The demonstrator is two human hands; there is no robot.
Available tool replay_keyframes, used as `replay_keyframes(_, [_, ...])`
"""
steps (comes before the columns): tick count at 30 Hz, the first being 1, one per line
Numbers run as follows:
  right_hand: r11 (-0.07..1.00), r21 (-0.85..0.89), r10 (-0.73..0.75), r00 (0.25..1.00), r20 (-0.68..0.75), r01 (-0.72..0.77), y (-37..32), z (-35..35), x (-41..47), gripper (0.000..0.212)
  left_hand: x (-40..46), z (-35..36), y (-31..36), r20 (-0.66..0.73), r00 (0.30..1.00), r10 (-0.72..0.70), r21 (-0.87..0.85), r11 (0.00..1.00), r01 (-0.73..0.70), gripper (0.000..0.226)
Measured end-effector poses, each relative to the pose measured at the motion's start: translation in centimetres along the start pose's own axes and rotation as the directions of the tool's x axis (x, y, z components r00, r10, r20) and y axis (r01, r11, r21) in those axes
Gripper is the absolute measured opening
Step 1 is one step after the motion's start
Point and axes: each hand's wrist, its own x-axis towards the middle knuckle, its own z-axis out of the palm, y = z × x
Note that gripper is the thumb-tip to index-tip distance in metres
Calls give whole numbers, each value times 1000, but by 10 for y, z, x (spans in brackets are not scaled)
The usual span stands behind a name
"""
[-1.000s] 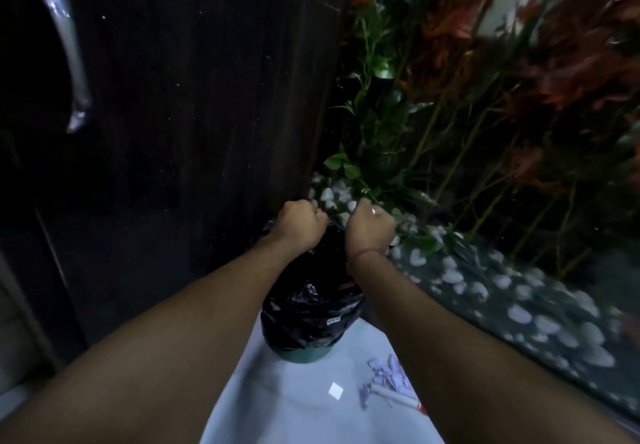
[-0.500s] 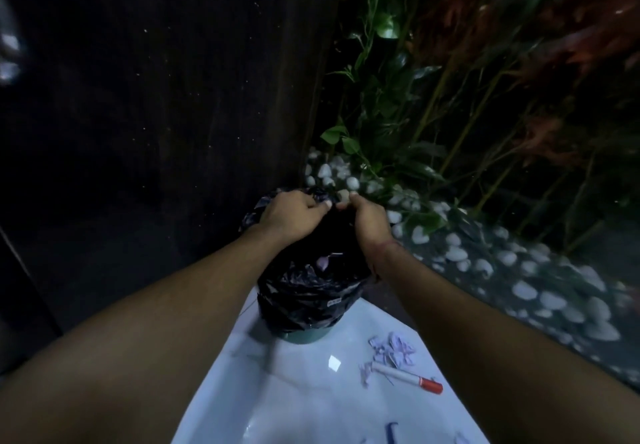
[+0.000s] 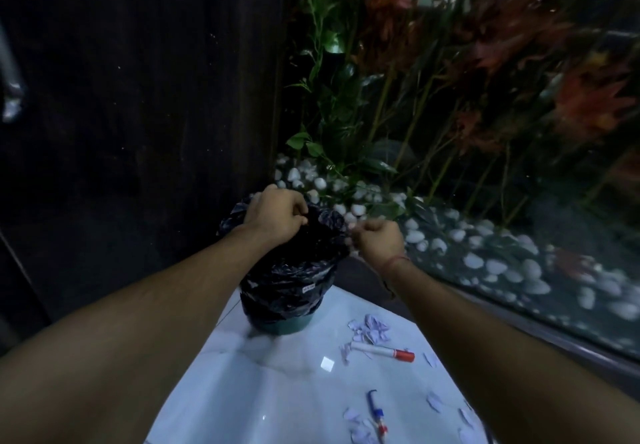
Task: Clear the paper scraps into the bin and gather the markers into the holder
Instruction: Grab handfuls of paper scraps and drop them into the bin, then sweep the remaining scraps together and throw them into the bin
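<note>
Both hands' grip on bin liner

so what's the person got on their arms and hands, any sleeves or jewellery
Both forearms are bare, with no sleeves in view and no gloves. The right hand has a thin reddish thread band around its wrist. The left hand and its wrist show nothing worn. No rings can be made out in the dim light.

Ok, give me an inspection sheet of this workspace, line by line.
Surface: pale glossy floor.
Job's things: bin with black liner; scraps beside it; red-capped marker; another marker nearer; no holder seen.
Clutter: more scraps scattered.
Hands: left hand grips liner rim; right hand pinches its edge.
Cables: nothing seen.
Surroundings: dark wall, plants, white pebbles.
</note>
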Motion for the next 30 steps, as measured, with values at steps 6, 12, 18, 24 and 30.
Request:
replay_keyframes(6, [975, -223, 0, 997, 80, 18, 26, -33, -47, 32, -28, 5, 45, 108, 977, 183, -81, 981, -175, 51])
replay_keyframes(12, [889, -455, 115, 987, 116, -50, 94, -70, -72, 24, -71, 48, 90, 401, 824, 400, -42, 907, -419, 47])
replay_keyframes(18, [774, -627, 208, 970, 123, -86, 163, -78, -77, 19, -103, 109, 62, 520, 827, 215, 197, 911, -361, 26])
replay_keyframes(24, [604, -773, 54, 958, 282, 194, 202, -64, -75, 17, -140, 176, 20, 672, 738, 59, 145, 967, -209, 63])
replay_keyframes(30, [452, -833, -23, 937, 348, 321, 222, -53, -62, 24, -168, 195, 16, 663, 748, 35, 226, 943, -244, 85])
